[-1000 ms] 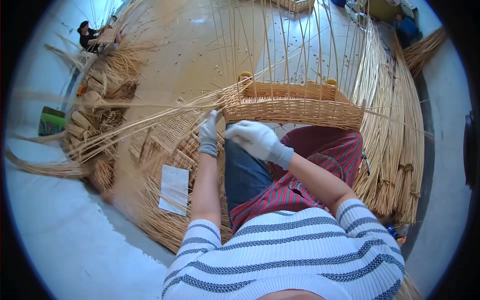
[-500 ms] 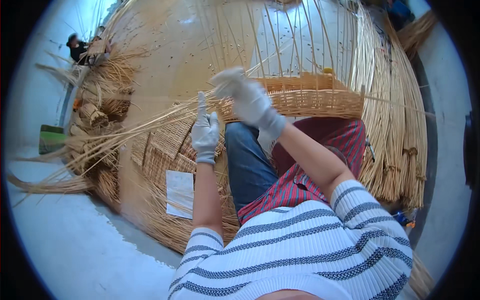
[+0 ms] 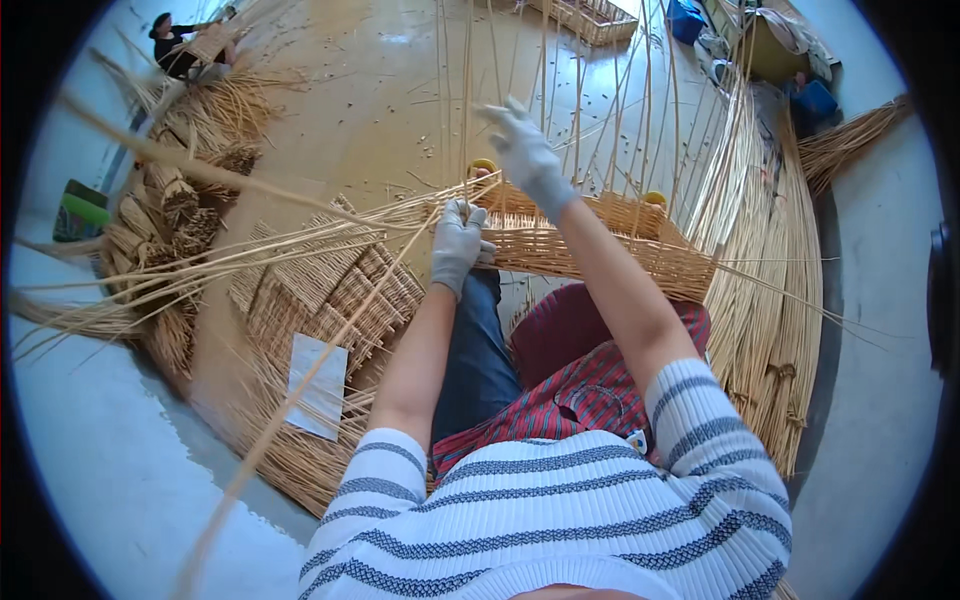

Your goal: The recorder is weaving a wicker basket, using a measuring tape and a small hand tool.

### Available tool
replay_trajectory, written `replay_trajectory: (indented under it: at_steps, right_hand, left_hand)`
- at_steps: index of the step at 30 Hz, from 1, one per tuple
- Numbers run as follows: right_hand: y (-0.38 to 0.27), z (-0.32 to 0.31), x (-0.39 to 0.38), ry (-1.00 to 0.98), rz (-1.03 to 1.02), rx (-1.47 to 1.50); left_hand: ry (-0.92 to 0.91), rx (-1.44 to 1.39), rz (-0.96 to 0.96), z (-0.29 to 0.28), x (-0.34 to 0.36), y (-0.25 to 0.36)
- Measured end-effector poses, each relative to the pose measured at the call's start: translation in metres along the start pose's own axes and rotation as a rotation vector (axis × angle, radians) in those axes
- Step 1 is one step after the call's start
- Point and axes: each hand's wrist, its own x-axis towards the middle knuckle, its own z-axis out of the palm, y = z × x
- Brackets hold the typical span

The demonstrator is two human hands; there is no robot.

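Observation:
A long wicker basket (image 3: 600, 252) with woven sides lies across in front of my knees, thin upright canes (image 3: 578, 120) rising from it. At its left corner my gloved left hand (image 3: 459, 248) is closed on wicker canes (image 3: 385, 218), several of which trail off to the left. One long cane (image 3: 330, 350) slants from this corner toward the lower left. My gloved right hand (image 3: 530, 158) is raised over the basket's left part, beside the upright canes. Its fingers are stretched out and slightly blurred, with nothing seen in them.
Woven panels (image 3: 330, 290) and a white sheet (image 3: 318, 385) lie at my left, near bundles of cane (image 3: 180, 215). Long loose canes (image 3: 770, 330) spread along the right. Another basket (image 3: 590, 22) stands at the far side. A person (image 3: 180, 45) sits at the far left.
My left hand has moved up and right, from a pointing finger to a grip at the basket's corner. My right hand has shifted right and up. The basket's left end now shows more.

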Motion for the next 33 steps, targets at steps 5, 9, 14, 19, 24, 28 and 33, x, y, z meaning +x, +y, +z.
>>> replay_trajectory:
  at_steps: [5,9,14,19,24,28,33]
  right_hand:
    - [-0.005,-0.005,-0.003,0.189,0.528,0.775]
    - [-0.017,-0.045,-0.158,0.470,0.692,0.948]
    - [-0.033,-0.070,-0.154,0.426,0.952,0.964]
    - [-0.004,-0.075,-0.171,0.383,1.035,1.021]
    - [0.004,-0.092,-0.178,0.201,1.272,1.022]
    - [0.037,-0.065,-0.104,0.004,0.587,0.380]
    - [0.063,-0.063,-0.037,-0.117,0.634,0.215]
  left_hand:
    - [-0.040,-0.107,-0.084,-0.015,0.008,-0.006]
    - [-0.171,-0.093,-0.105,-0.010,0.009,0.004]
    - [0.028,0.136,-0.143,0.002,0.007,0.029]
    - [0.153,0.248,-0.105,0.022,-0.004,0.027]
    - [-0.009,0.773,0.489,0.032,-0.063,0.028]
    - [-0.126,1.136,0.562,0.059,-0.071,0.000]
    - [-0.166,1.113,0.515,0.060,-0.056,0.003]
